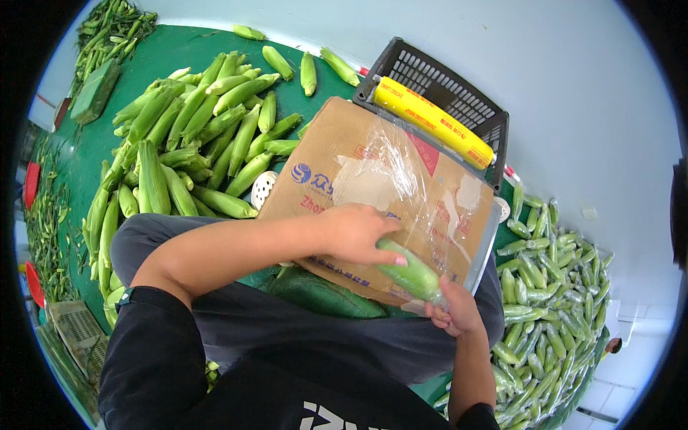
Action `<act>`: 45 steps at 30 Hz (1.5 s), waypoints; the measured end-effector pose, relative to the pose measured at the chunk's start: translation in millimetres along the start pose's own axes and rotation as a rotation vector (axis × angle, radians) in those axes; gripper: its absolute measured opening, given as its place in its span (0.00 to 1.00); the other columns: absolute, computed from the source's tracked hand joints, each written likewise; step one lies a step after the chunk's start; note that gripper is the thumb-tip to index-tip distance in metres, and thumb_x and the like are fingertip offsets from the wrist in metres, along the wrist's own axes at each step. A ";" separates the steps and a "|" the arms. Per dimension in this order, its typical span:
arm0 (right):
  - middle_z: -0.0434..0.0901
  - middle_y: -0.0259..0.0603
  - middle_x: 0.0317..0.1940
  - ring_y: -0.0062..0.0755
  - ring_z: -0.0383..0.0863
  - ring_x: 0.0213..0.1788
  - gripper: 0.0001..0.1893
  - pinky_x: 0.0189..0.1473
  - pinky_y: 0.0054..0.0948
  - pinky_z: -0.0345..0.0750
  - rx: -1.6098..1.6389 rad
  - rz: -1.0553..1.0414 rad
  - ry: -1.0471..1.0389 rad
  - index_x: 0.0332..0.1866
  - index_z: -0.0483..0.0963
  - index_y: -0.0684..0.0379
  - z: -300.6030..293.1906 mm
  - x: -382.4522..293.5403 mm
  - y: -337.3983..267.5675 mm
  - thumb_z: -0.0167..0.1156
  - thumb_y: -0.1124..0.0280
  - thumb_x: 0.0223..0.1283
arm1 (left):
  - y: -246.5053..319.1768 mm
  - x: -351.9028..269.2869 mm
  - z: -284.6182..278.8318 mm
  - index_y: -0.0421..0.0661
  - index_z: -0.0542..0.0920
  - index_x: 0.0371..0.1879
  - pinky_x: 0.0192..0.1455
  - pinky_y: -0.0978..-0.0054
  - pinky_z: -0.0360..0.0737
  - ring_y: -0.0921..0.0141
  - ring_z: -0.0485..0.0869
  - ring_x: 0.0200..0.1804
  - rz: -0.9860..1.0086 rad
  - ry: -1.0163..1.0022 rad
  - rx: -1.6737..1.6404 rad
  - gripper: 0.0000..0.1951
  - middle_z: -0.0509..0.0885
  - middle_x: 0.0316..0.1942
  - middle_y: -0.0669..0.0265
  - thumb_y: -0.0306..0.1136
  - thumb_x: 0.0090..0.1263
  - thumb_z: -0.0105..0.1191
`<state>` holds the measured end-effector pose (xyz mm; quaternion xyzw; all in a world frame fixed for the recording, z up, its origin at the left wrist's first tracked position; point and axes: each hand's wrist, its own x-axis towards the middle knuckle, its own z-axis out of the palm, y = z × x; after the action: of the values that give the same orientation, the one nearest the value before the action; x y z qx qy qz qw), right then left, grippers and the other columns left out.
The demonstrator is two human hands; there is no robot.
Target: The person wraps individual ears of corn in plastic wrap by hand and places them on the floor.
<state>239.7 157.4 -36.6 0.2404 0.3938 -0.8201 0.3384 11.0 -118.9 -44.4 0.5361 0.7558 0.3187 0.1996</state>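
An ear of corn in its green husk [409,271], wrapped in clear plastic film, is held slantwise above a cardboard-covered surface [344,140]. My left hand [361,235] is at its upper left end, with the thumb across the husk and the fingers on the far side. At the lower right end my right hand [454,312] grips the gathered film. Clear film is stretched over the cardboard, which bears printing and torn patches. A yellow roll of cling film [434,121] lies across the near rim of a black plastic crate [497,115].
Unwrapped corn ears [215,115] are heaped on the green floor covering [172,45] at the left. Film-wrapped ears [553,301] form a large pile at the right. Husk scraps [51,231], red containers [33,185] and a pale crate [80,333] line the far left.
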 end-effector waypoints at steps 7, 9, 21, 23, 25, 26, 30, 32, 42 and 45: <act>0.90 0.47 0.45 0.42 0.89 0.48 0.36 0.59 0.36 0.81 -1.525 -0.533 0.687 0.77 0.67 0.67 62.7 11.0 -22.7 0.64 0.53 0.73 | -3.3 31.8 -44.4 0.45 0.87 0.47 0.59 0.52 0.84 0.48 0.88 0.54 0.051 -0.024 0.118 0.29 0.89 0.47 0.50 0.62 0.72 0.58; 0.87 0.43 0.37 0.33 0.86 0.34 0.31 0.41 0.30 0.82 -1.112 -0.654 0.907 0.69 0.74 0.65 5.4 2.4 -21.1 0.64 0.50 0.73 | -69.3 39.8 -46.9 0.45 0.88 0.45 0.59 0.53 0.84 0.49 0.87 0.53 0.046 0.483 -0.139 0.20 0.89 0.46 0.53 0.52 0.75 0.59; 0.85 0.44 0.45 0.31 0.86 0.38 0.17 0.36 0.23 0.87 0.580 -0.801 1.587 0.60 0.77 0.63 -326.4 -229.2 33.3 0.56 0.59 0.82 | -340.0 -102.0 25.9 0.41 0.80 0.58 0.66 0.56 0.84 0.51 0.84 0.64 -1.290 0.085 0.387 0.19 0.85 0.62 0.48 0.33 0.70 0.60; 0.84 0.42 0.54 0.32 0.85 0.50 0.19 0.43 0.24 0.85 0.408 -0.783 1.557 0.66 0.75 0.61 -297.8 -216.7 34.8 0.55 0.60 0.82 | -326.5 -84.0 25.9 0.41 0.77 0.62 0.69 0.57 0.82 0.52 0.80 0.70 -1.284 -0.001 0.465 0.22 0.82 0.67 0.50 0.32 0.70 0.60; 0.84 0.38 0.54 0.28 0.83 0.51 0.25 0.40 0.22 0.80 0.109 -0.710 1.393 0.74 0.73 0.56 -224.8 -134.7 0.4 0.58 0.55 0.80 | -350.4 -117.1 11.6 0.43 0.78 0.62 0.70 0.55 0.81 0.53 0.75 0.74 -1.448 -0.081 0.304 0.26 0.80 0.67 0.51 0.37 0.67 0.68; 0.85 0.43 0.55 0.32 0.85 0.47 0.25 0.46 0.30 0.82 -0.059 -0.619 1.279 0.76 0.70 0.55 -199.1 -121.3 -13.0 0.58 0.58 0.79 | -357.2 -127.0 20.6 0.44 0.79 0.62 0.70 0.55 0.81 0.53 0.77 0.72 -1.345 0.005 0.389 0.28 0.80 0.66 0.51 0.39 0.65 0.72; 0.90 0.40 0.42 0.31 0.88 0.41 0.20 0.45 0.33 0.83 -0.690 -0.302 0.986 0.61 0.82 0.61 -74.1 -24.9 -37.5 0.60 0.60 0.75 | -385.4 -148.2 1.7 0.41 0.77 0.59 0.68 0.52 0.80 0.47 0.79 0.67 -1.223 0.176 0.417 0.29 0.79 0.62 0.45 0.39 0.61 0.73; 0.90 0.46 0.38 0.39 0.90 0.42 0.20 0.46 0.39 0.83 -0.881 -0.130 0.982 0.53 0.85 0.64 -36.5 19.3 -40.1 0.61 0.55 0.74 | -385.7 -137.2 -29.4 0.38 0.75 0.59 0.67 0.49 0.79 0.43 0.79 0.64 -1.203 0.437 0.256 0.30 0.78 0.62 0.43 0.37 0.61 0.72; 0.86 0.47 0.27 0.55 0.85 0.32 0.16 0.41 0.50 0.81 -0.977 -0.257 0.868 0.38 0.83 0.63 0.3 43.5 -18.4 0.62 0.59 0.73 | -42.1 103.5 -80.3 0.40 0.75 0.64 0.69 0.54 0.76 0.51 0.78 0.63 -0.019 0.543 0.518 0.28 0.78 0.57 0.50 0.15 0.61 0.55; 0.88 0.48 0.38 0.53 0.86 0.40 0.11 0.46 0.48 0.81 -0.731 -0.185 0.819 0.36 0.81 0.63 1.5 32.5 -4.4 0.63 0.66 0.70 | -3.8 124.7 -12.7 0.39 0.75 0.67 0.76 0.51 0.70 0.52 0.74 0.72 0.075 0.213 0.771 0.26 0.76 0.65 0.52 0.23 0.67 0.55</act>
<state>214.9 146.4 -55.1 0.3710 0.7714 -0.4961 0.1454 -42.8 -6.3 -32.9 0.5629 0.8163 0.0727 -0.1071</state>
